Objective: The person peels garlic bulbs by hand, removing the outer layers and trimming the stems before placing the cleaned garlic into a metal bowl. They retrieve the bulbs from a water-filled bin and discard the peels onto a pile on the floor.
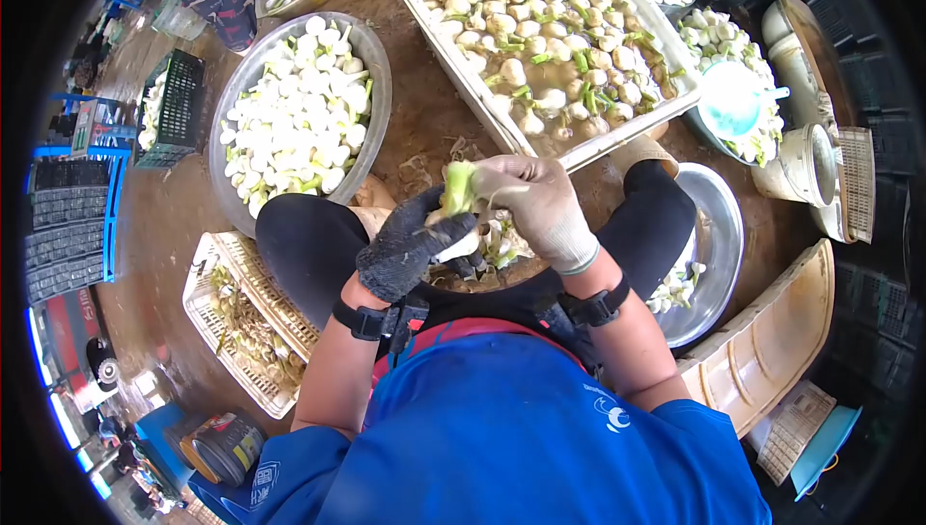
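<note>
Count: we hold one bulb (457,195)
Grip: left hand (410,243) closed round it, right hand (542,202) pinching its green end (460,176)
Place: our side of the tray (632,124)
Axis: green end away from us

Left hand (410,243) and right hand (542,202) curled, close together.

Left hand (410,240), dark glove, grips a pale-green bulb (458,187); right hand (540,207), pale glove, fingers at its side. Beyond, water-filled tray (473,91) of bulbs, near corner just past the hands. Round tub (379,129) of white bulbs to its left; metal basin (725,235), few bulbs, beside the right leg.
</note>
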Demonstrator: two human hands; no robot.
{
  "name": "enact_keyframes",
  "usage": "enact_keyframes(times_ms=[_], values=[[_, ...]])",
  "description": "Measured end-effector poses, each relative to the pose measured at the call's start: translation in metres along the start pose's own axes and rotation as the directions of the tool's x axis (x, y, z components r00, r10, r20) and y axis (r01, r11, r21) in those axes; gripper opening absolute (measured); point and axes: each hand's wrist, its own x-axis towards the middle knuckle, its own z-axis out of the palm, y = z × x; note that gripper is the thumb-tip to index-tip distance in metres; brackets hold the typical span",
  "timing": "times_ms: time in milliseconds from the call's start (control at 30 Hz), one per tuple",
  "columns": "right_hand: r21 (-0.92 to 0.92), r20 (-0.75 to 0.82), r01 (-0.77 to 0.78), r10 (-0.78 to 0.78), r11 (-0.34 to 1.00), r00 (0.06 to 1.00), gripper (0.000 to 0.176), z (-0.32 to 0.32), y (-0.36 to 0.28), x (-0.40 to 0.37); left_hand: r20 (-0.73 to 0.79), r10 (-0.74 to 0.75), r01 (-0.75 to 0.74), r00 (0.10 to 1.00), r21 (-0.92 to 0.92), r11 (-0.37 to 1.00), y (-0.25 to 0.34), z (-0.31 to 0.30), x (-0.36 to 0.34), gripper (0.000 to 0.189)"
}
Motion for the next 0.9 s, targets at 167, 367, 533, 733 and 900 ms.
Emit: enact_keyframes(times_ms=[167, 367, 533, 733, 900], values=[[-0.039, -0.107, 0.448, -0.450, 0.893, 0.887, 0.023, 0.010, 0.029, 0.004, -0.049, 0.025, -0.044, 0.998, -0.423, 0.905, -0.038, 0.001, 0.024, 0.057], [0.180, -0.212, 0.199, -0.160, 0.963, 0.964, 0.031, -0.007, 0.015, -0.042, -0.132, 0.707, -0.488, 0.695, 0.637, 0.597, -0.045, -0.025, 0.046, 0.028], [0.155, -0.336, 0.478, -0.409, 0.865, 0.849, 0.025, -0.037, -0.002, -0.050, -0.238, 0.044, -0.226, 0.970, -0.824, 0.520, -0.048, -0.043, 0.070, 0.016], [-0.799, 0.014, 0.325, -0.525, 0.505, 0.851, 0.051, -0.010, 0.034, -0.013, -0.381, 0.502, -0.273, 0.776, 0.515, 0.812, -0.047, -0.007, 0.074, 0.033], [-0.105, -0.257, 0.282, -0.300, 0.954, 0.919, 0.027, 0.009, 0.029, 0.000, -0.108, 0.620, -0.101, 0.777, 0.951, 0.292, -0.050, 0.002, 0.066, 0.029]])
